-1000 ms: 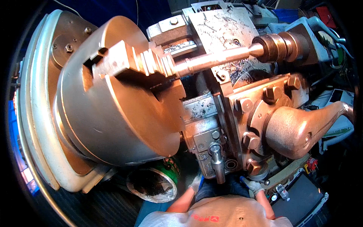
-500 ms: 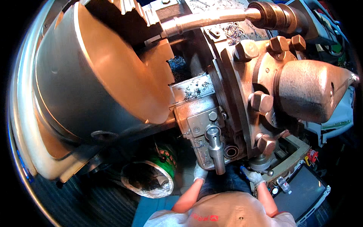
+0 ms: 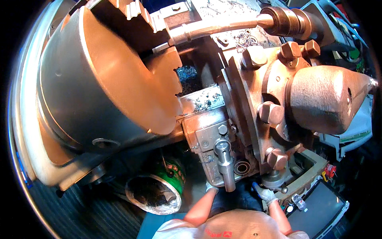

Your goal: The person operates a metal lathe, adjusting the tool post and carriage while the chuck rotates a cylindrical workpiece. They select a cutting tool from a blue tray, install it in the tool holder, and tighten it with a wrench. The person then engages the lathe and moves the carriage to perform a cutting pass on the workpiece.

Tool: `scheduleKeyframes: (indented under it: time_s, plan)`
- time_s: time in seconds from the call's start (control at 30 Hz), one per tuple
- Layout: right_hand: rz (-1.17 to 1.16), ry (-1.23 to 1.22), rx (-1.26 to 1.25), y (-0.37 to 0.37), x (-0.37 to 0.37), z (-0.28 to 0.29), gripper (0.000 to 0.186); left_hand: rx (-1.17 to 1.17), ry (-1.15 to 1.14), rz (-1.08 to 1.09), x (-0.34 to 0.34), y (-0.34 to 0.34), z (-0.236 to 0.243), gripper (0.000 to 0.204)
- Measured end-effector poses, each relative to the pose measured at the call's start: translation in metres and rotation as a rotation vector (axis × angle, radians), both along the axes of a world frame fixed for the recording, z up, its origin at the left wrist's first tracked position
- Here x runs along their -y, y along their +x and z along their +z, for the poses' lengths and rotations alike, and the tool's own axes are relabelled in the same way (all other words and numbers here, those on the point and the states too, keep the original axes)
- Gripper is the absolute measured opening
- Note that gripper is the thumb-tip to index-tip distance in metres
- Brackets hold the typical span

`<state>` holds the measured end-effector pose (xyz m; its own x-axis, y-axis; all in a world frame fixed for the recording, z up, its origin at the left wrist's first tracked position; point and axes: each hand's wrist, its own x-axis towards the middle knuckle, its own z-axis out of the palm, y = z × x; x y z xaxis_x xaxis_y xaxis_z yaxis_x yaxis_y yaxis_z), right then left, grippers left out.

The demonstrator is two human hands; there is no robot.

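Note:
My left hand (image 3: 212, 187), in a white glove, is at the front lower corner of the lathe carriage (image 3: 207, 169). Most of it is hidden behind that corner, so its fingers do not show. My right hand (image 3: 268, 194), also white-gloved, is closed round a blue handle (image 3: 255, 186), just below a round metal dial (image 3: 273, 181) with a ball-ended lever. What the handle belongs to is hidden. Between my hands, an upright steel post (image 3: 226, 165) stands on the carriage. Above the right hand rises the tool post (image 3: 254, 103) with large square-headed bolts.
A big chuck (image 3: 85, 91) fills the left. A shiny slender workpiece (image 3: 219, 24) reaches from it to the tailstock centre (image 3: 274, 20). Metal chips lie on the slide (image 3: 205, 101). Below stands a green bucket (image 3: 177, 175) of dark chips; at lower right, a dark-topped tray (image 3: 318, 207) holds a clear bottle.
The view has shifted slightly, so the carriage sits a little lower. Less of my left hand shows beside the carriage corner. My right hand stays by the dial with the blue handle.

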<state>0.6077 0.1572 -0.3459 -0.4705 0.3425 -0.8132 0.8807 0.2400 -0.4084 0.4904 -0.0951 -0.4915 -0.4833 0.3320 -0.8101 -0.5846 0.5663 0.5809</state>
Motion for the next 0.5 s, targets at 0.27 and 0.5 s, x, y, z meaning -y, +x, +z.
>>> scheduleKeyframes:
  time_s: [0.27,0.5]
  plan:
    - [0.04,-0.045,0.044,-0.015,-0.004,0.012,0.032,0.075,-0.032,0.052,0.002,0.007,-0.007,0.046]
    - [0.08,-0.092,0.098,-0.036,-0.008,0.025,0.033,0.101,-0.034,0.083,0.025,0.015,0.001,0.041]
